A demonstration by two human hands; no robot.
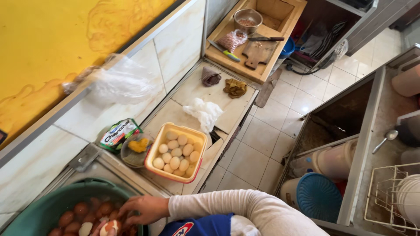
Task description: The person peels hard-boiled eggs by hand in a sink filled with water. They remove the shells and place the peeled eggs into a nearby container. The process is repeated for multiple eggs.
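Observation:
A green basin point(52, 205) at the bottom left holds several brown eggs point(81, 209) in their shells. My right hand point(144, 209), in a white sleeve, reaches across into the basin, and its fingertips rest by a partly peeled egg point(112, 226) at the frame's bottom edge. Only what seem to be fingertips of my left hand point(99, 229) show beside that egg; the grip of both hands is hidden. On the counter just beyond stands a yellow tub point(154, 153) with several peeled pale eggs point(177, 153).
A small bowl with yellow bits point(136, 148) and a green packet point(118, 133) sit left of the tub. A crumpled white bag point(204, 112), two cloths point(234, 87) and a wooden tray with knives, a board and a metal bowl point(247, 19) lie farther along. The tiled floor, a blue lid point(318, 196) and a wire rack point(393, 196) are on the right.

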